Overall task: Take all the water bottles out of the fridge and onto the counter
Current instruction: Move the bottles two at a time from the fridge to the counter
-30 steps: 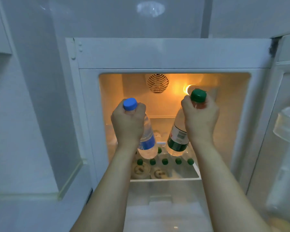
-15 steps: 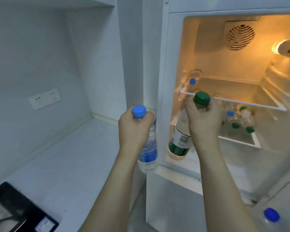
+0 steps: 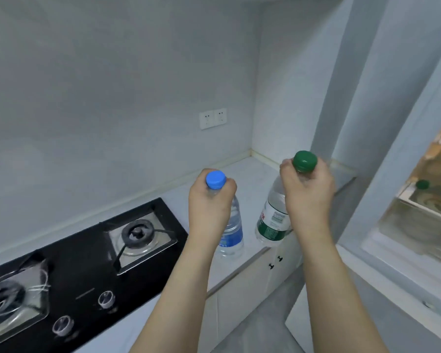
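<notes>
Pale walls are meeting in a corner behind the white surface (image 3: pixel 242 179), and a double wall socket (image 3: pixel 212 118) is sitting on the back wall above it. Left of the bare stretch, a black stove (image 3: pixel 82 253) with two burners and two knobs is lying flush in the surface. The left hand (image 3: pixel 209 207) is gripping the neck of a blue-capped bottle (image 3: pixel 231 233), its grip clenched just under the cap; the bottle is hanging upright near the front edge of the surface, though whether its base is touching cannot be told. The right hand (image 3: pixel 307 192) is grasping a green-capped bottle (image 3: pixel 273 220) the same way, its grip closed round the neck, the bottle tilting slightly and hanging over the front edge, apart from the other bottle. At the far right the fridge (image 3: pixel 402 174) is standing open, lit warm inside, with several green caps (image 3: pixel 422 184) showing on a shelf.
</notes>
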